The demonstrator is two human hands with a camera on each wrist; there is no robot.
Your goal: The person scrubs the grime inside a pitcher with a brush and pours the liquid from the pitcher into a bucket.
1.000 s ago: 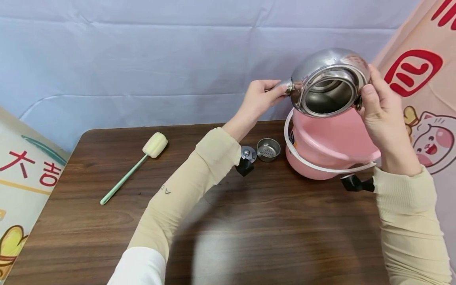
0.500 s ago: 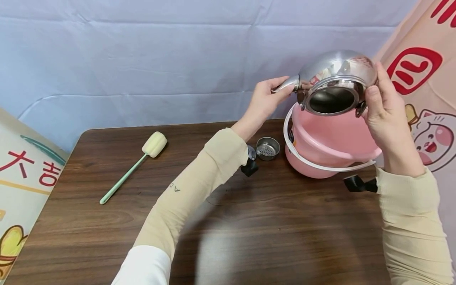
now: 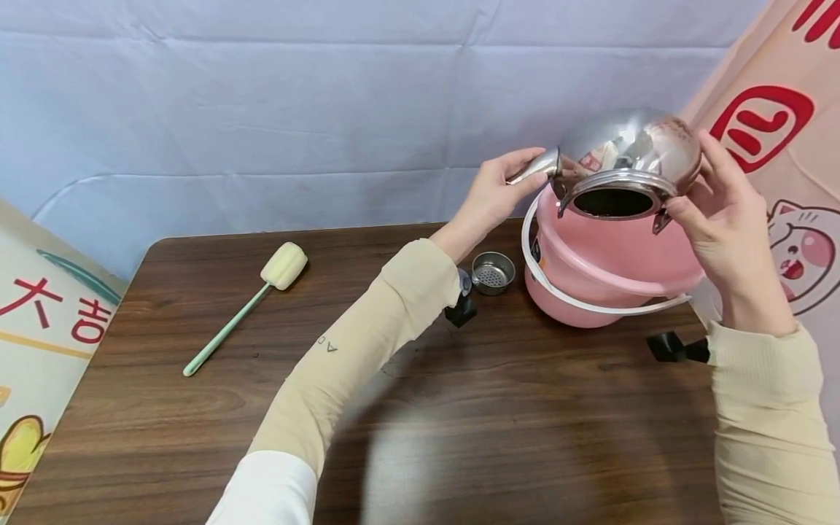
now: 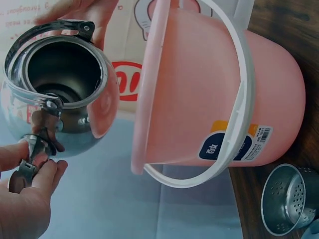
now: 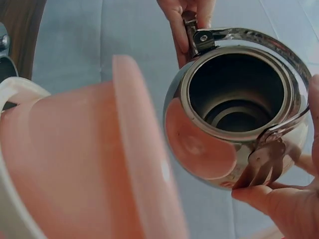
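A shiny steel teakettle (image 3: 633, 146), without its lid, is held up over the pink bucket (image 3: 571, 288), tipped so its round mouth faces down. My left hand (image 3: 494, 191) pinches the short spout (image 4: 36, 148) between thumb and fingers. On the opposite side, my right hand (image 3: 738, 219) grips the kettle's body, thumb near the mouth and fingers around the back. The metal bail handle (image 5: 279, 47) is swung down to one side of the mouth. Both wrist views look into the kettle's dark inside.
Left of the bucket stands a small perforated steel strainer (image 3: 494, 273), beside a lid (image 3: 464, 283) partly hidden by my left sleeve. A sponge brush (image 3: 285, 266) with a green handle lies on the left of the wooden table (image 3: 164, 313). The bucket's white handle (image 3: 590, 310) hangs down in front.
The kettle has tipped further, its mouth turning from facing me to facing down. Both hands have shifted slightly right with it, and the right hand has moved lower.
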